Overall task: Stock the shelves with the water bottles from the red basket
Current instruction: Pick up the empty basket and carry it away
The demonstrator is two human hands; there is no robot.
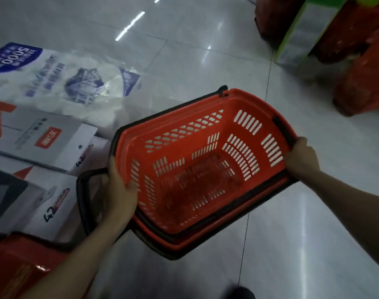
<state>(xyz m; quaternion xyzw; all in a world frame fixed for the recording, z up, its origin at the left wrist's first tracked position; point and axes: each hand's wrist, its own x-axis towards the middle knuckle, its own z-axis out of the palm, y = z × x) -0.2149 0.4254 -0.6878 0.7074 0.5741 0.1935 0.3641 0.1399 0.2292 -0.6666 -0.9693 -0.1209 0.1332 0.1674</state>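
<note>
The red basket [246,102] with slotted walls and black handles fills the middle of the head view, held above the grey tiled floor. Nothing lies inside it; its perforated bottom shows bare. My left hand [119,190] grips the basket's near-left rim, fingers curled over the edge. On the far-right end, my right hand [300,156] clasps the rim beside the black handle. No water bottle or shelf is visible.
White cardboard boxes [44,134] and a plastic-wrapped pack with blue print [61,78] lie on the left. Red plastic bags [361,87] and a green-edged box [302,31] stand at the top right. Shiny floor tiles [292,234] spread below and right.
</note>
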